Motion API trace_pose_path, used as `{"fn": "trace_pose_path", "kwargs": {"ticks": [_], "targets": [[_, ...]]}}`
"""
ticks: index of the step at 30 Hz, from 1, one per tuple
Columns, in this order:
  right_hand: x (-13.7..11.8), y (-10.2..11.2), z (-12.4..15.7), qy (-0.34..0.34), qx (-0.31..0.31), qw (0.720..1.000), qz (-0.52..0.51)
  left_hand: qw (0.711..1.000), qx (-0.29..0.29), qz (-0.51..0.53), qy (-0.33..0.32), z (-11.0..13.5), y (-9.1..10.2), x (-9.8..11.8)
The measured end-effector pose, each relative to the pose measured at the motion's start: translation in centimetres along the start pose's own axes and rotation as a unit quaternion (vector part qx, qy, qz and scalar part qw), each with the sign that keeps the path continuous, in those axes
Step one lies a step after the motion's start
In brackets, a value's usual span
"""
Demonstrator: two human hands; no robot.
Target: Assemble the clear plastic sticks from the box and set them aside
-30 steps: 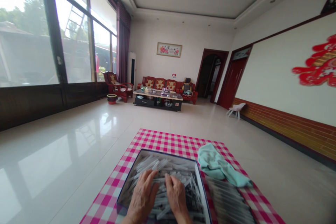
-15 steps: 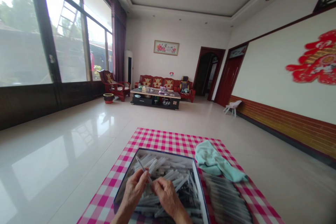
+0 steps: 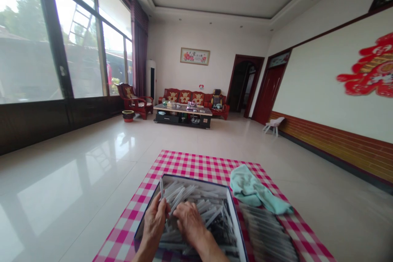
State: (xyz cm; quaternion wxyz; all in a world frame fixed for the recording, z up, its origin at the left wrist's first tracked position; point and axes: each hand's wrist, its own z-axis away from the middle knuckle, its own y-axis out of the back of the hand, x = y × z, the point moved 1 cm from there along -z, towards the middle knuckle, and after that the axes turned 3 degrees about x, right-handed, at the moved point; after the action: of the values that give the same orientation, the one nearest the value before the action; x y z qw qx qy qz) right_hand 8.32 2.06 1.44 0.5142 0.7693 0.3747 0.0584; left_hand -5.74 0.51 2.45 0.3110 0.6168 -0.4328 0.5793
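A dark-rimmed box (image 3: 235, 217) full of several thin grey-white sticks (image 3: 196, 202) lies on a pink and white checked cloth (image 3: 196, 166). My left hand (image 3: 156, 223) is over the box's left side, its fingers pinched on one stick (image 3: 161, 188) that points upward. Beside it, my right hand (image 3: 188, 223) rests palm down on the pile in the box, fingers curled among the sticks. Whether it grips any of them is hidden.
A mint green towel (image 3: 251, 190) lies on the cloth right of the box, above a second flat tray of dark sticks (image 3: 267, 235). Shiny tiled floor surrounds the cloth. A coffee table (image 3: 182, 115), red sofa (image 3: 192, 98) and small white stool (image 3: 274, 125) stand far back.
Both hands lay flat on the pile a second ago. My left hand then lifted one stick and now holds it more upright, while my right hand has dropped back onto the sticks.
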Motion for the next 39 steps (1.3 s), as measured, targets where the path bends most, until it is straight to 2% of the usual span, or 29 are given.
{"fn": "trace_pose_path", "kwargs": {"ticks": [5, 11, 15, 20, 22, 25, 29, 34, 39], "targets": [[0.4, -1.7, 0.7, 0.007, 0.032, 0.999, 0.032, 1.000, -0.007, -0.018, -0.012, -0.2, 0.0, -0.7], [0.9, -2.2, 1.3, 0.013, 0.059, 0.997, 0.038, 0.996, -0.035, -0.066, -0.038, 0.0, 0.0, -0.2], [0.8, -1.4, 0.8, -0.004, 0.082, 0.996, 0.018, 0.993, -0.041, -0.096, -0.057, 0.4, -0.3, 0.2], [1.5, 1.4, 0.5, -0.044, 0.104, 0.993, -0.041, 0.965, -0.069, -0.205, -0.150, 1.1, -0.8, 0.7], [2.0, 2.6, 1.0, -0.092, 0.131, 0.981, -0.112, 0.944, -0.099, -0.262, -0.175, 1.4, -0.9, 0.9], [2.4, 3.8, 1.7, -0.173, 0.179, 0.936, -0.248, 0.916, -0.148, -0.324, -0.187, 1.8, -1.1, 1.1], [2.6, 4.3, 1.9, -0.238, 0.190, 0.893, -0.333, 0.900, -0.171, -0.352, -0.189, 2.1, -1.1, 1.0], [2.4, 4.6, 1.8, -0.252, 0.179, 0.883, -0.353, 0.873, -0.202, -0.398, -0.198, 2.3, -1.3, 0.8], [1.9, 5.1, 2.0, -0.241, 0.183, 0.891, -0.339, 0.859, -0.232, -0.417, -0.186, 2.4, -1.4, 0.8]]}}
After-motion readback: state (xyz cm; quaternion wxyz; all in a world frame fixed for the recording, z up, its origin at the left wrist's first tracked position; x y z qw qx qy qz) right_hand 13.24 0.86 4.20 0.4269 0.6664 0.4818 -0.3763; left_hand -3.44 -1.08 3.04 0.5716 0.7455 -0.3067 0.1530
